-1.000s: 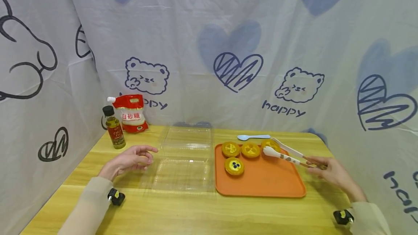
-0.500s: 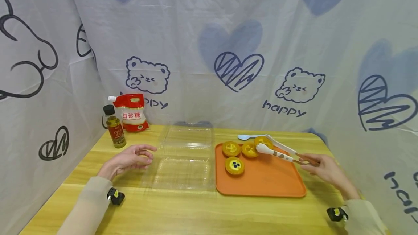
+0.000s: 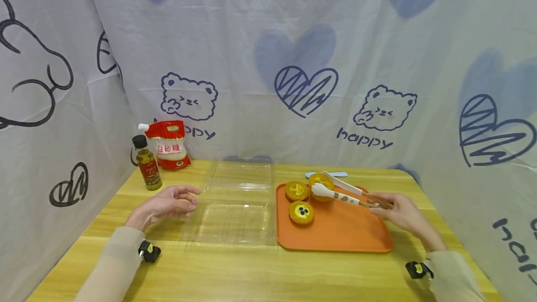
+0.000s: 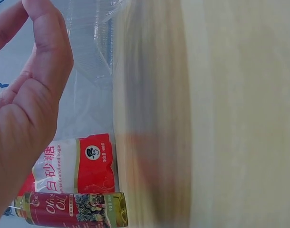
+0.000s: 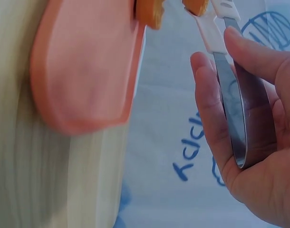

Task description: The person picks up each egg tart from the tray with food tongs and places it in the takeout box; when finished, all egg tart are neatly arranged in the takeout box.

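Observation:
In my right hand (image 3: 400, 213) I hold a pair of tongs (image 3: 345, 197), white at the tips with metal arms. An egg tart (image 3: 320, 181) is caught between the tips, lifted above the orange tray (image 3: 335, 239) and partly covering another tart. Two more tarts sit on the tray's left part: one with yellow topping (image 3: 296, 190) and, in front of it, one with dark berries (image 3: 301, 212). My left hand (image 3: 168, 204) hovers with loosely bent fingers and holds nothing. It is left of a clear plastic box (image 3: 232, 232) whose lid is raised behind it.
A light blue spoon (image 3: 339, 175) lies behind the tray, partly hidden by the raised tart. At the back left stand an olive oil bottle (image 3: 148, 171) and a red and white sugar bag (image 3: 172, 148). A printed cloth (image 3: 239, 120) hangs around the table.
My right hand has moved left, carrying the tongs and the tart from the tray's back right over the neighbouring tart. The left hand has stayed almost still.

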{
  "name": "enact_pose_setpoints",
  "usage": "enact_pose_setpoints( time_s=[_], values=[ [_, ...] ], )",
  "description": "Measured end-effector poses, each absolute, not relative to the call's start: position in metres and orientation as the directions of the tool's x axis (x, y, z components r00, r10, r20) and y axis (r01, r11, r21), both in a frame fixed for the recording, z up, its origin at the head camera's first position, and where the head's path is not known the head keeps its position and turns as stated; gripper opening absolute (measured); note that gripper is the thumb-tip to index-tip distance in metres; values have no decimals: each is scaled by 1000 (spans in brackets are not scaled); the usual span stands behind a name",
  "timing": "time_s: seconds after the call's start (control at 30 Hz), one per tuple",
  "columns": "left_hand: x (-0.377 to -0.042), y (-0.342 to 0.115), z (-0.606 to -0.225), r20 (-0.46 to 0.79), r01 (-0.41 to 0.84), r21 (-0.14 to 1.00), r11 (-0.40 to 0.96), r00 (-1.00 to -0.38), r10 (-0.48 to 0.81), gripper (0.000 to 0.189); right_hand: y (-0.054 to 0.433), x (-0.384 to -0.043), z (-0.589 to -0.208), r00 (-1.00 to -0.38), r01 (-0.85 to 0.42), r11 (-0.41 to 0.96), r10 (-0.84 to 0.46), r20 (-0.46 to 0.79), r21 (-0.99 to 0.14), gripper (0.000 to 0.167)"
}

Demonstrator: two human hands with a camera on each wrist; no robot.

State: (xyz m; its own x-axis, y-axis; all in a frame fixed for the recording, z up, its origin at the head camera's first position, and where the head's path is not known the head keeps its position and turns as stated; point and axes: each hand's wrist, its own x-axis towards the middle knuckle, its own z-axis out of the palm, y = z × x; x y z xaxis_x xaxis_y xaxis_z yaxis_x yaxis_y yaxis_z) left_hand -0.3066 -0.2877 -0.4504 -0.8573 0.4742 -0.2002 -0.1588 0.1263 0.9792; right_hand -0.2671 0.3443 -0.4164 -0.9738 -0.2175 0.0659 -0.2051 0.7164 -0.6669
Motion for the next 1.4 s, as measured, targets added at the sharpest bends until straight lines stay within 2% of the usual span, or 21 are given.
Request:
enact_pose_setpoints(
  time_s=[0.27, 0.7, 1.0, 1.4],
  values=[
    [-307, -290, -454, -194, -152, 980, 127, -863, 466, 62, 320, -273, -415, -969, -196, 639, -241, 48, -743, 56],
    [-307, -289, -454, -215, -172, 976, 135, -864, 456, 64, 280, -277, -419, -964, -217, 604, -258, 70, -767, 49],
    [-310, -285, -451, -218, -175, 975, 137, -865, 452, 65, 249, -281, -416, -964, -232, 599, -248, 98, -767, 47],
    [-308, -288, -451, -220, -169, 974, 151, -871, 440, 66, 206, -281, -421, -943, -287, 609, -313, 109, -739, 41]
  ],
)
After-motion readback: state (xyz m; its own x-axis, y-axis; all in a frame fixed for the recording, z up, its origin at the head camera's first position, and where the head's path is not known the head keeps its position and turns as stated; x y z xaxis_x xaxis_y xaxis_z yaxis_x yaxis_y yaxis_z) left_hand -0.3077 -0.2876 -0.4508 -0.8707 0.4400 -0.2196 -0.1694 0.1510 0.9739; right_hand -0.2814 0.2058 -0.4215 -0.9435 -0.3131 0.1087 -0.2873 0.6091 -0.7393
